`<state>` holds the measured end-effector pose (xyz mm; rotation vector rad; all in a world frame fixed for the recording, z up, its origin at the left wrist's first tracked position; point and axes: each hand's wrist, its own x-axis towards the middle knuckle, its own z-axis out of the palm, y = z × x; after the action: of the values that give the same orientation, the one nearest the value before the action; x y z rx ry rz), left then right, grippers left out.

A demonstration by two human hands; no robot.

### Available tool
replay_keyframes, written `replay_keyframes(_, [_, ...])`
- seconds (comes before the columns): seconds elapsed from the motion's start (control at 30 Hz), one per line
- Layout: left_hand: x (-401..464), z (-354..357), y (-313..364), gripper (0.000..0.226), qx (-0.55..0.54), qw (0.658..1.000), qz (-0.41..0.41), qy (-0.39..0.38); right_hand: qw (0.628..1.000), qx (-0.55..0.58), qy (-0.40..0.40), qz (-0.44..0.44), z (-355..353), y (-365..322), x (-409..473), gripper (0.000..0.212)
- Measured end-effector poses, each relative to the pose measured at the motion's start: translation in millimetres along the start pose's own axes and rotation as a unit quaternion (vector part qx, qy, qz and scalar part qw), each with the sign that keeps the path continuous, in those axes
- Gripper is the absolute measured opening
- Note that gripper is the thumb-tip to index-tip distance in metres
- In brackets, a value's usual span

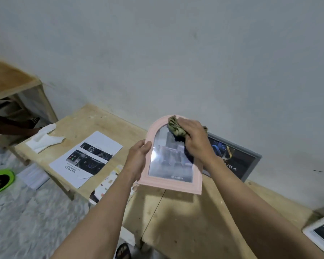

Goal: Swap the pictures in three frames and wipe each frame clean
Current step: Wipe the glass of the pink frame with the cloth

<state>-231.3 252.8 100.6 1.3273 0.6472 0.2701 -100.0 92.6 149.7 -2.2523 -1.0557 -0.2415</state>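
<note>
— Which step are you on?

— Wiping, by the look of it. Your left hand [138, 159] holds the pink arched frame [171, 182] up above the tabletop [185, 217], fingers clamped on its left edge. Your right hand [196, 139] has its fingers closed around a bunched cloth [176, 128], pressed to the glass near the arch.

— What does the next move call for?

— Probably sweeping the cloth down over the lower glass and rim while you keep the frame steady. The grey frame [251, 159] leaning on the wall and the white frame [320, 238] at your right lie waiting.
</note>
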Motion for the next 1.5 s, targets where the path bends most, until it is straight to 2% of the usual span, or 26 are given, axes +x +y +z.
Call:
replay_keyframes(0.07, [-8.4, 18.9, 15.2, 0.017, -0.004, 1.0, 0.027, -0.006, 0.998, -0.033, 0.006, -0.054, 1.6, -12.0, -0.4, 0.059])
replay_keyframes(0.13, [-7.2, 27.5, 23.2, 0.017, -0.04, 0.998, 0.045, 0.006, 0.996, -0.007, -0.004, -0.088, 2.5, -33.3, -17.8, 0.056])
replay_keyframes(0.23, [-7.2, 27.4, 28.6, 0.017, -0.09, 0.995, 0.037, 0.028, 0.987, 0.056, -0.077, -0.127, 1.1, -53.1, -60.0, 0.05])
replay_keyframes(0.3, [-6.7, 27.5, 27.0, 0.022, -0.071, 0.996, 0.03, 0.045, 0.982, 0.054, -0.152, -0.096, -1.4, -47.2, -78.6, 0.049])
replay_keyframes(0.37, [-9.4, 31.7, 26.1, 0.024, -0.042, 0.998, 0.037, 0.038, 0.975, 0.066, -0.21, -0.023, -18.4, -36.7, -85.6, 0.049])
replay_keyframes(0.43, [-10.5, 37.9, 27.9, 0.022, -0.028, 0.998, 0.044, 0.023, 0.956, 0.146, -0.243, 0.075, -47.1, -35.1, -82.3, 0.045])
replay_keyframes(0.47, [-11.7, 41.7, 30.4, 0.02, -0.026, 0.999, 0.047, 0.011, 0.953, 0.189, -0.211, 0.111, -62.4, -37.9, -75.6, 0.046])
replay_keyframes(0.5, [-12.8, 46.0, 33.3, 0.019, -0.028, 0.998, 0.054, -0.003, 0.959, 0.207, -0.139, 0.133, -75.9, -38.4, -64.4, 0.049])
replay_keyframes(0.57, [-16.8, 55.3, 40.5, 0.018, -0.026, 0.997, 0.07, -0.034, 0.978, 0.16, 0.03, 0.127, -93.1, -30.6, -35.4, 0.058])
replay_keyframes(0.63, [-22.1, 67.0, 50.2, 0.018, -0.028, 0.995, 0.083, -0.058, 0.989, 0.066, 0.101, 0.08, -90.5, -18.5, -12.4, 0.064])
replay_keyframes(0.73, [-27.4, 79.6, 67.2, 0.017, -0.077, 0.99, 0.098, -0.071, 0.999, 0.003, 0.048, 0.009, -70.6, -27.0, -13.7, 0.063])
replay_keyframes(0.83, [-24.7, 75.2, 83.3, 0.017, -0.154, 0.981, 0.101, -0.064, 0.999, 0.016, -0.017, -0.038, -49.9, -42.4, -50.0, 0.053])
replay_keyframes(0.9, [-25.8, 72.0, 90.3, 0.017, -0.135, 0.982, 0.12, -0.052, 0.995, 0.019, -0.069, -0.069, -46.7, -43.4, -72.4, 0.056])
replay_keyframes(0.97, [-30.3, 72.2, 91.6, 0.017, -0.098, 0.984, 0.139, -0.05, 0.991, 0.054, -0.108, -0.05, -54.1, -38.2, -82.6, 0.058])
replay_keyframes(1.07, [-36.2, 73.0, 92.2, 0.017, -0.091, 0.985, 0.138, -0.056, 0.973, 0.174, -0.143, 0.042, -86.5, -42.8, -83.1, 0.046])
replay_keyframes(1.1, [-38.2, 72.8, 93.8, 0.017, -0.086, 0.985, 0.141, -0.058, 0.969, 0.203, -0.122, 0.071, -100.5, -44.6, -78.3, 0.044])
replay_keyframes(1.17, [-42.2, 74.5, 96.7, 0.019, -0.068, 0.984, 0.153, -0.066, 0.976, 0.195, 0.007, 0.1, -129.8, -45.7, -56.7, 0.051])
replay_keyframes(1.23, [-47.3, 81.1, 99.8, 0.021, -0.064, 0.982, 0.159, -0.08, 0.982, 0.12, 0.131, 0.069, -148.9, -43.3, -27.0, 0.06])
replay_keyframes(1.27, [-50.9, 85.8, 102.5, 0.021, -0.07, 0.981, 0.159, -0.089, 0.984, 0.078, 0.154, 0.034, -152.4, -44.5, -14.8, 0.062])
replay_keyframes(1.33, [-56.4, 93.6, 110.0, 0.02, -0.093, 0.977, 0.165, -0.101, 0.989, 0.024, 0.139, -0.032, -143.1, -48.6, -1.4, 0.063])
replay_keyframes(1.5, [-46.3, 85.3, 131.8, 0.015, -0.169, 0.968, 0.16, -0.089, 0.994, -0.02, 0.019, -0.103, -94.9, -56.9, -36.1, 0.051])
